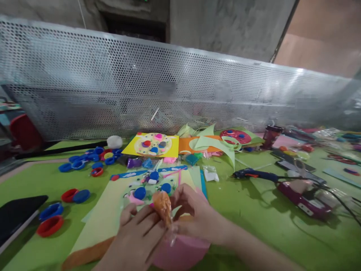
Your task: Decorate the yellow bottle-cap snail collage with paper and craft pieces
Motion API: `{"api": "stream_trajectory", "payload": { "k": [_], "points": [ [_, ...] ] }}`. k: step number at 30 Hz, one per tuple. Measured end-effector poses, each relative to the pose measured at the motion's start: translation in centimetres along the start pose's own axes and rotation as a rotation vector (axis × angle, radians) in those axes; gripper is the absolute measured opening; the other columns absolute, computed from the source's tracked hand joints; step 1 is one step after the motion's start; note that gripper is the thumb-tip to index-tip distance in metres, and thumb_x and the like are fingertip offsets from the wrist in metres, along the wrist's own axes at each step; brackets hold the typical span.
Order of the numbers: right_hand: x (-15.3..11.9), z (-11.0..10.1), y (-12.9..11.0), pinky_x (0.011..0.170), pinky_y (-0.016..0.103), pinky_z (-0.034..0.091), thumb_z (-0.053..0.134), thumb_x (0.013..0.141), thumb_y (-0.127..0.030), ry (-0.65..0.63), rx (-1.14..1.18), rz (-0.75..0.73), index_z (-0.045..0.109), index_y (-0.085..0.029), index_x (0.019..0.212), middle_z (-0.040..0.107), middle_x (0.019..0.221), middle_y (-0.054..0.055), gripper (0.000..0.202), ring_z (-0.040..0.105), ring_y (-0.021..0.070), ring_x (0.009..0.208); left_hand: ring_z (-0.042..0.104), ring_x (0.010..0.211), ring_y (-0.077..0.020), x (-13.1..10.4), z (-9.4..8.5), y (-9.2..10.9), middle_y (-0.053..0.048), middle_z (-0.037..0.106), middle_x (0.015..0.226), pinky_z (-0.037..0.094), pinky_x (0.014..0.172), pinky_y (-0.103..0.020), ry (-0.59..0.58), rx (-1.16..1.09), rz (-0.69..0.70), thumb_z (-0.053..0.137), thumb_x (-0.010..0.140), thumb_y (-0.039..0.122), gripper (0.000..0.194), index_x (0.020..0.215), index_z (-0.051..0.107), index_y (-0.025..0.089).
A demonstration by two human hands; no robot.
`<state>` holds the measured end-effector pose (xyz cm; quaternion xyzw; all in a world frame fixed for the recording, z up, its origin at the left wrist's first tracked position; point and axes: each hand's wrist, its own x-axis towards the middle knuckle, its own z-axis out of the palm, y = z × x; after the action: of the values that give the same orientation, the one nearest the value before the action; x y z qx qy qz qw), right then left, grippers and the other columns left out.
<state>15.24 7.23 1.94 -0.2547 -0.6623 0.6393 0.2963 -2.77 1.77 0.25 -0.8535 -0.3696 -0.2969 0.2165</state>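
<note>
Between my two hands is a small clear plastic packet of orange modelling clay [163, 204], its wrapper crumpled. My left hand [141, 233] lies against the packet's left side, fingers closed round its lower part. With thumb and fingers, my right hand [194, 216] pinches the packet's plastic from the right. Beneath and beyond the hands lies a pale collage sheet [104, 210] bearing blue bottle caps [139, 193], pink clay and small dots. A pink paper piece [180, 254] shows under my hands, and a brown-orange strip [87, 254] is at lower left.
Loose red and blue cap rings [50, 226] lie left, near a black tablet-like object [18, 214]. A yellow card [169, 148] with a decorated circle stands at the back. To the right are a blue glue gun [255, 174] and its cable. A perforated metal panel [180, 90] borders the table.
</note>
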Motion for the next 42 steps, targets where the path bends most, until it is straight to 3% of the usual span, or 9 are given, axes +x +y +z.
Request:
{"api": "stream_trajectory", "payload": {
  "k": [7,15,20,23,27,33,35,38,42],
  "points": [
    [-1.4,0.4,-0.6,0.086,0.031,0.041,0.078,0.059,-0.045,-0.213,-0.368,0.010,0.048,-0.022,0.108,0.052,0.109,0.005,0.062,0.051,0.0205,0.098,0.062,0.079,-0.0150,-0.5,-1.5,1.0,0.004,0.072,0.083,0.044,0.073,-0.027,-0.081,-0.134,-0.047,0.038,0.092,0.031,0.027,0.086,0.064,0.027],
    [-1.8,1.3,-0.3,0.083,0.029,0.043,0.047,0.090,-0.036,-0.219,-0.327,0.009,0.045,-0.020,0.102,0.054,0.101,0.005,0.020,0.051,0.0161,0.093,0.062,0.078,-0.0119,-0.4,-1.7,1.5,0.005,0.070,0.083,0.045,0.069,-0.024,-0.182,-0.368,-0.251,0.038,0.091,0.022,0.029,0.074,0.061,0.026],
    [-1.3,1.2,0.6,0.080,0.026,0.046,0.045,0.088,-0.019,-0.094,-0.419,-0.160,0.044,-0.020,0.085,0.055,0.102,0.006,0.003,0.054,0.0146,0.092,0.062,0.077,-0.0130,0.1,-1.4,1.0,0.006,0.070,0.078,0.042,0.069,-0.021,-0.289,-0.514,-0.284,0.050,0.086,0.021,0.015,0.077,0.062,0.025],
    [-1.1,1.3,1.4,0.078,0.026,0.048,0.041,0.087,-0.013,-0.019,-0.487,-0.246,0.043,-0.021,0.080,0.054,0.105,0.006,0.012,0.056,0.0142,0.092,0.061,0.077,-0.0126,0.2,-1.1,0.7,0.005,0.069,0.077,0.041,0.072,-0.019,-0.326,-0.589,-0.337,0.051,0.084,0.017,0.013,0.076,0.060,0.023],
    [-1.1,1.2,1.9,0.074,0.025,0.050,0.032,0.088,-0.008,0.101,-0.593,-0.355,0.046,-0.021,0.081,0.053,0.105,0.008,0.020,0.057,0.0142,0.092,0.054,0.070,-0.0115,0.1,-1.2,0.4,0.005,0.061,0.069,0.039,0.071,-0.021,-0.301,-0.628,-0.454,0.042,0.088,0.016,0.024,0.068,0.052,0.020],
    [-0.8,0.3,1.5,0.087,0.035,0.046,0.045,0.083,-0.006,0.437,-1.032,-0.626,0.043,-0.020,0.076,0.048,0.116,0.011,0.015,0.050,0.0201,0.109,0.050,0.065,-0.0107,0.1,-2.1,0.3,0.004,0.054,0.063,0.038,0.069,-0.021,-0.200,-0.610,-0.533,0.038,0.092,0.020,0.031,0.062,0.046,0.019],
    [-0.8,0.3,1.2,0.087,0.034,0.047,0.048,0.084,-0.010,0.431,-1.084,-0.737,0.049,-0.020,0.084,0.046,0.119,0.012,0.010,0.050,0.0196,0.107,0.051,0.065,-0.0106,0.2,-2.1,0.4,0.003,0.055,0.063,0.038,0.070,-0.021,-0.204,-0.619,-0.537,0.037,0.092,0.020,0.032,0.061,0.046,0.019],
    [-1.2,0.9,0.7,0.084,0.034,0.049,0.049,0.087,-0.019,0.297,-1.145,-0.893,0.055,-0.024,0.097,0.045,0.120,0.010,0.013,0.052,0.0194,0.102,0.053,0.067,-0.0117,0.3,-1.8,0.5,0.002,0.057,0.064,0.040,0.068,-0.022,-0.184,-0.617,-0.530,0.038,0.091,0.019,0.030,0.062,0.047,0.019],
    [-1.4,1.6,0.3,0.080,0.032,0.049,0.049,0.088,-0.028,0.252,-1.191,-0.919,0.060,-0.023,0.085,0.050,0.116,0.008,0.012,0.051,0.0195,0.098,0.054,0.067,-0.0112,0.2,-1.8,0.8,0.002,0.058,0.068,0.041,0.069,-0.022,-0.169,-0.625,-0.541,0.037,0.089,0.017,0.026,0.066,0.048,0.019]
  ]
}}
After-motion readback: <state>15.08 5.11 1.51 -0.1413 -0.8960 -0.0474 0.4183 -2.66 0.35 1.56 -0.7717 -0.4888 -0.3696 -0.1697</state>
